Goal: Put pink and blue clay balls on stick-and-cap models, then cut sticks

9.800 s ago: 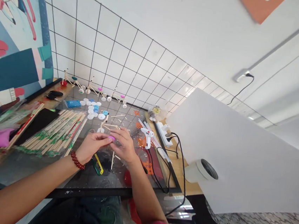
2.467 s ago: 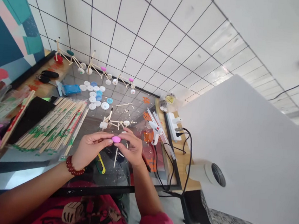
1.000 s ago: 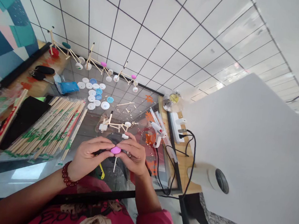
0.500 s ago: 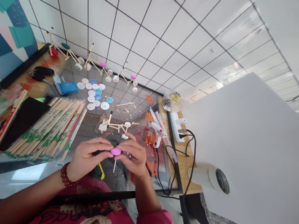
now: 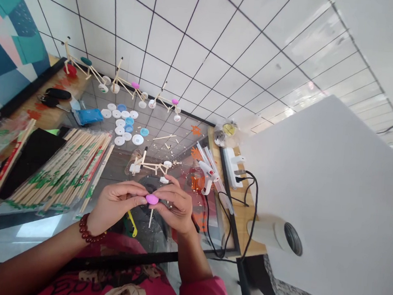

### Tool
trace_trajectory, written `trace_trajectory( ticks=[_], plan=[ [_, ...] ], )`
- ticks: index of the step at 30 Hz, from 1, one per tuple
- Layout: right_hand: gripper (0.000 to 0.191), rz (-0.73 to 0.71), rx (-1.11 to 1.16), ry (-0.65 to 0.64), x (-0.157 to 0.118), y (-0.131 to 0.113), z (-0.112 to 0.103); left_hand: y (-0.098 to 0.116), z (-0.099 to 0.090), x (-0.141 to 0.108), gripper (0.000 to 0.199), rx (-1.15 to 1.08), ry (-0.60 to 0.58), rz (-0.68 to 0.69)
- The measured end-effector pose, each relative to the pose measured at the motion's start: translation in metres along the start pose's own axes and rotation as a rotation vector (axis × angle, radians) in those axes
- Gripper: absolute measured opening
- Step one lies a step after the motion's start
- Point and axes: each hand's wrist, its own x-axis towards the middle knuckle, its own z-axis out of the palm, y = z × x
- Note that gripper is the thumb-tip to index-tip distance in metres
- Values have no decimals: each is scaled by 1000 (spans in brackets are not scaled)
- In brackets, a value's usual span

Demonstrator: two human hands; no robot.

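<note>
Pink clay piece (image 5: 151, 199) — pinched in both grips, left hand (image 5: 118, 202), right hand (image 5: 173, 208); wooden stick (image 5: 150, 218) below.

Left hand (image 5: 116, 201), right hand (image 5: 173, 205) pinch pink clay oval (image 5: 151, 199).

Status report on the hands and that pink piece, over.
Left hand and right hand both pinching pink oval piece. Wooden stick below it. Stick model just beyond the hands, glue gun off to the right.
</note>
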Motion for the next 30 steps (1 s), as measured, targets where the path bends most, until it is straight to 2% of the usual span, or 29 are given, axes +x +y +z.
trace_trajectory(
  ticks=[6, 11, 15, 21, 24, 27, 30],
  plan=[
    [17, -11, -38, -38, 1, 0, -2, -2, 0, 2, 3, -67, -79, -56],
    [15, 11, -47, -28, 0, 0, -1, -5, 1, 2, 11, -168, -73, -157],
    [11, 27, -52, -44, 0, -1, 1, -3, 2, 2, 10, -178, -74, -209],
    [18, 56, -60, -12, -1, 3, 2, -4, 4, -1, 26, -307, -15, -364],
    [21, 48, -52, -14, -3, 5, 1, -4, 4, -1, 29, -262, -28, -283],
    [23, 26, -52, -43, -4, 6, 0, -2, 3, 0, 19, -133, -66, -125],
    [24, 4, -52, -63, -4, 7, 0, -2, 2, 1, 10, -72, -92, -68]
  ],
)
